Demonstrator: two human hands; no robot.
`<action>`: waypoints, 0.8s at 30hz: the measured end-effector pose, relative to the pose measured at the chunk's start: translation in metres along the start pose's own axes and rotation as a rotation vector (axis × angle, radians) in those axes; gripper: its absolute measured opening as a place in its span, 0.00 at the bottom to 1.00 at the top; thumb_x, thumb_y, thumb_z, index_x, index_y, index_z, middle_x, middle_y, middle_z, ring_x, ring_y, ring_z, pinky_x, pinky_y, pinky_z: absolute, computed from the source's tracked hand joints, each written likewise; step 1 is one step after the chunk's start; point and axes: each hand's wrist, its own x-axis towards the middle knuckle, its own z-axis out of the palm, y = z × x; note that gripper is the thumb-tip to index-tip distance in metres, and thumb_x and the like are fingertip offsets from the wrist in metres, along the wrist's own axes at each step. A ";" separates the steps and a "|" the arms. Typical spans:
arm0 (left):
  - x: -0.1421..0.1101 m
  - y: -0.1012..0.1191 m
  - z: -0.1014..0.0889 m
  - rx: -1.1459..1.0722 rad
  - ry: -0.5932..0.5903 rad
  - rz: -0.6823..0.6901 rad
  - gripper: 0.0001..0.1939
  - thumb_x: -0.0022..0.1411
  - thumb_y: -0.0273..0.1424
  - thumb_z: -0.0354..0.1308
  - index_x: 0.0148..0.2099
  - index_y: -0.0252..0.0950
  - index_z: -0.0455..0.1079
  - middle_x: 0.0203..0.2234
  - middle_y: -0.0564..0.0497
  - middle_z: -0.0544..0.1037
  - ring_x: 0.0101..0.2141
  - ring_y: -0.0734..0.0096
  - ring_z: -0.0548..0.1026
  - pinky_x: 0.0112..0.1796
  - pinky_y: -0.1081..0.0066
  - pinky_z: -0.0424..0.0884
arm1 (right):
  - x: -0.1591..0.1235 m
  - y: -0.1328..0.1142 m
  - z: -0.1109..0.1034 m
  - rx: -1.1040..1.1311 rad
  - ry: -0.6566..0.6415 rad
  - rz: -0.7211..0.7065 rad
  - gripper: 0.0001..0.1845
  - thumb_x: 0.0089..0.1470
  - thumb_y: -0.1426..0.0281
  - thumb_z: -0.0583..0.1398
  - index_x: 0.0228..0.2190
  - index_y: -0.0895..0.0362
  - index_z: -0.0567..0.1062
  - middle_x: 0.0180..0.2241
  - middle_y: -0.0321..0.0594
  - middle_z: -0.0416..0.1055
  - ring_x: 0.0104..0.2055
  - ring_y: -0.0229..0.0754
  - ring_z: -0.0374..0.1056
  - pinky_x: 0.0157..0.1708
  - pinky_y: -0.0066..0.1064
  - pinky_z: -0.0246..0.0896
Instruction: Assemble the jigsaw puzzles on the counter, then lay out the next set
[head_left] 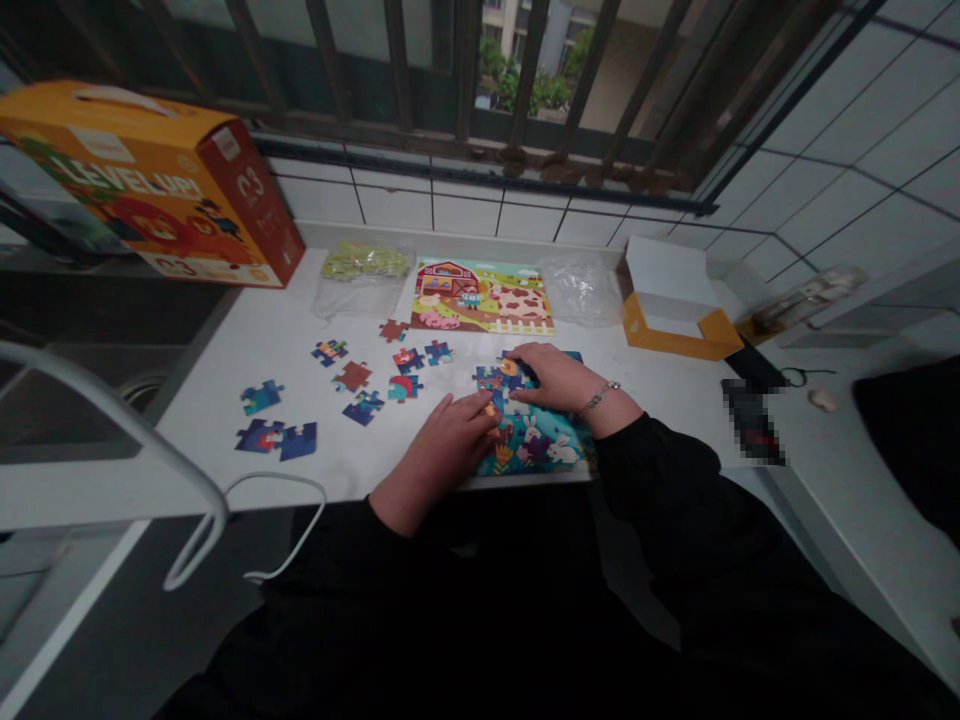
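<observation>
My left hand (454, 438) rests at the left edge of a partly joined jigsaw puzzle (495, 378), its fingertips closed on a small orange-marked puzzle piece (491, 409). Over the puzzle's upper part arches my right hand (556, 378), with thumb and forefinger apart and touching the pieces. Beneath both hands lies a blue-green picture with white rabbits (561, 450); my hands cover part of it. Loose pieces are scattered to the left, among them a brown piece (354, 376), a red-and-blue piece (406, 388) and two joined dark blue pieces (298, 441).
A farm picture (480, 298) lies at the back between a bag of pieces (364, 270) and a crumpled clear bag (583, 290). An orange box (150, 190) stands back left, an open white-and-yellow box (675, 300) back right. A white cable (202, 490) crosses the left front edge.
</observation>
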 end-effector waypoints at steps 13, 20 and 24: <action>0.004 -0.001 0.002 -0.026 0.037 -0.024 0.13 0.74 0.29 0.59 0.57 0.42 0.79 0.69 0.40 0.74 0.65 0.47 0.76 0.65 0.34 0.69 | 0.004 -0.010 -0.004 0.155 0.074 0.062 0.49 0.43 0.72 0.80 0.65 0.50 0.72 0.60 0.48 0.68 0.56 0.52 0.72 0.59 0.46 0.72; 0.003 -0.001 0.003 -0.062 0.064 -0.035 0.15 0.75 0.30 0.59 0.60 0.40 0.77 0.68 0.39 0.75 0.65 0.48 0.75 0.66 0.35 0.67 | -0.003 -0.010 -0.001 0.222 0.011 0.199 0.42 0.51 0.71 0.76 0.65 0.50 0.72 0.38 0.32 0.74 0.36 0.42 0.70 0.42 0.36 0.68; 0.003 0.000 0.001 -0.052 0.077 -0.015 0.13 0.75 0.31 0.59 0.57 0.42 0.79 0.66 0.41 0.77 0.63 0.49 0.77 0.65 0.36 0.68 | -0.006 -0.009 0.002 0.292 0.059 0.177 0.26 0.57 0.70 0.71 0.57 0.50 0.79 0.35 0.31 0.74 0.35 0.40 0.69 0.39 0.33 0.66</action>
